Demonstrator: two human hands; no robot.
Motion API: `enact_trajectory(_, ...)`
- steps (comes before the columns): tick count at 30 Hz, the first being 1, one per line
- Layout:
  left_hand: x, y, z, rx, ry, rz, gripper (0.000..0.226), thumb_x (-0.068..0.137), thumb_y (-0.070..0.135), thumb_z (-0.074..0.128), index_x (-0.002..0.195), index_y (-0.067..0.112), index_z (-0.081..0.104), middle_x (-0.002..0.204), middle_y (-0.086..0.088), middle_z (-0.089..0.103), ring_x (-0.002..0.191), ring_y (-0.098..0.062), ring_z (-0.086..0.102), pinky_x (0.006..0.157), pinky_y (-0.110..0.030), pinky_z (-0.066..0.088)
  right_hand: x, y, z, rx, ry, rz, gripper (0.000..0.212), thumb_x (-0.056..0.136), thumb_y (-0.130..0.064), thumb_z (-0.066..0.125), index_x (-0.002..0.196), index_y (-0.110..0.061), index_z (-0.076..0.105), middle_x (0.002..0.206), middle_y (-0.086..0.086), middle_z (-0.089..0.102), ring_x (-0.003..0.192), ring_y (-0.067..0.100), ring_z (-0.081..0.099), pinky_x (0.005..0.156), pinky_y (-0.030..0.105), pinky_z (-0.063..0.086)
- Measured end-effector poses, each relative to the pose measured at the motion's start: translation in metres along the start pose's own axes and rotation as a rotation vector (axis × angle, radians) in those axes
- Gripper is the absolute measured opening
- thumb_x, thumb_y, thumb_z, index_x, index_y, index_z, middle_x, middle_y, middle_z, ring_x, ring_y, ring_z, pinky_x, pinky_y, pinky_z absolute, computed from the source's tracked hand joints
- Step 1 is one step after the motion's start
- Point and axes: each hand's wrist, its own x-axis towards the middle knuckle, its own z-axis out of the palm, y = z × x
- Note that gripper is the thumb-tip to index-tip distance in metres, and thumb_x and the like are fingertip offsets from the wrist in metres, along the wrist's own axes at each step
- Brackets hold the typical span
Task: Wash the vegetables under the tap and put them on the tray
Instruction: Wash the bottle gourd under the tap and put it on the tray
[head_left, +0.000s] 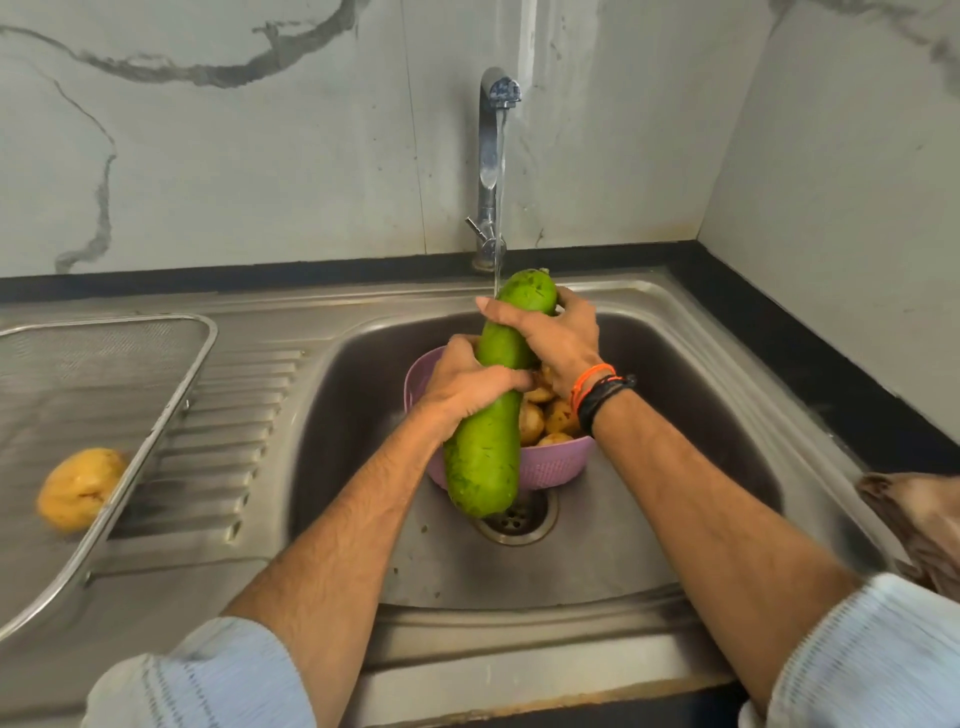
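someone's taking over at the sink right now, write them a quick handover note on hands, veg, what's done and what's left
Left hand: grips the middle of the long green gourd.
Right hand: grips its upper end, under the running tap; the water lands on that end.
The gourd is held tilted over the purple colander, which sits in the sink with potatoes in it.
Done: one potato is on the mesh tray to the left.
Left: finish rinsing the gourd, put it on the tray, then wash the colander's potatoes and move them over too.
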Motion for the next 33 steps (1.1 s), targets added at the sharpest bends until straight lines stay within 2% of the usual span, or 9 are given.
enact_trajectory(3,0.002,-0.001,-0.010,0.002,0.000,0.042,0.090,0.035,0.046,0.091,0.114,0.020,0.058,0.108,0.001,0.068,0.094,-0.020,0.070,0.086,-0.045,0.058,0.008,0.005,-0.004,0.154,0.099,0.092,0.115,0.009,-0.072,0.088,0.113,-0.029,0.063,0.111,-0.001,0.067,0.098,0.020,0.069,0.081,0.040,0.060)
enact_trajectory(6,-0.001,-0.005,-0.025,0.096,-0.084,0.050,0.097,0.033,0.049,0.091,0.121,0.019,0.063,0.114,0.001,0.068,0.100,-0.017,0.069,0.092,-0.042,0.057,0.005,0.000,-0.011,0.273,0.185,0.134,0.089,0.022,-0.061,0.094,0.098,-0.025,0.064,0.106,0.000,0.067,0.093,0.020,0.069,0.081,0.035,0.059)
enact_trajectory(8,0.000,-0.009,-0.034,0.172,-0.125,0.036,0.098,0.036,0.048,0.091,0.125,0.018,0.063,0.119,0.002,0.067,0.103,-0.015,0.067,0.095,-0.039,0.055,0.007,0.000,-0.016,0.370,0.233,0.163,0.097,0.023,-0.057,0.093,0.109,-0.023,0.063,0.108,0.001,0.066,0.091,0.019,0.068,0.082,0.036,0.059)
enact_trajectory(13,0.003,-0.014,-0.049,0.062,-0.108,0.029,0.057,0.059,0.020,0.095,0.109,0.020,0.069,0.106,-0.003,0.072,0.093,-0.014,0.069,0.076,-0.026,0.058,0.016,0.012,-0.028,0.498,0.263,0.242,0.108,0.014,-0.057,0.094,0.108,-0.020,0.056,0.111,0.007,0.066,0.091,0.026,0.069,0.078,0.046,0.061)
enact_trajectory(16,0.007,-0.015,-0.051,-0.084,0.019,0.005,0.077,0.041,0.025,0.099,0.112,0.021,0.070,0.108,-0.004,0.072,0.097,-0.019,0.070,0.076,-0.032,0.059,0.011,0.005,-0.035,0.555,0.211,0.288,0.078,0.039,-0.046,0.098,0.089,-0.021,0.045,0.105,0.007,0.061,0.085,0.025,0.068,0.076,0.050,0.061)
enact_trajectory(19,0.012,-0.015,-0.053,-0.379,0.154,-0.056,0.075,0.038,0.019,0.097,0.108,0.019,0.069,0.102,-0.004,0.074,0.092,-0.022,0.072,0.070,-0.037,0.061,0.012,0.005,-0.041,0.584,0.120,0.302,0.063,0.064,-0.029,0.092,0.098,-0.016,0.041,0.100,0.006,0.053,0.086,0.022,0.063,0.082,0.052,0.059)
enact_trajectory(24,0.012,-0.011,-0.049,-0.767,0.327,-0.121,0.038,0.062,0.007,0.089,0.092,0.013,0.067,0.083,-0.004,0.070,0.079,-0.018,0.065,0.066,-0.026,0.051,0.017,0.011,-0.052,0.325,-0.045,0.319,0.069,0.054,-0.040,0.094,0.105,-0.012,0.058,0.113,0.010,0.063,0.097,0.027,0.067,0.071,0.042,0.062)
enact_trajectory(29,0.009,-0.008,-0.052,-0.931,0.334,-0.133,0.036,0.070,0.008,0.085,0.092,0.017,0.059,0.099,-0.010,0.068,0.090,-0.023,0.065,0.082,-0.043,0.057,0.022,0.012,-0.063,-0.181,-0.358,0.260,0.062,0.060,-0.058,0.086,0.109,-0.022,0.072,0.112,0.004,0.070,0.097,0.021,0.069,0.062,0.030,0.058)
enact_trajectory(33,0.014,-0.006,-0.055,-0.835,0.408,-0.068,0.038,0.067,0.013,0.088,0.092,0.018,0.060,0.095,-0.005,0.069,0.088,-0.018,0.067,0.056,-0.032,0.057,0.021,0.010,-0.058,-0.482,-0.440,0.092,0.061,0.067,-0.067,0.077,0.099,-0.015,0.074,0.095,0.002,0.072,0.085,0.015,0.066,0.061,0.025,0.050)
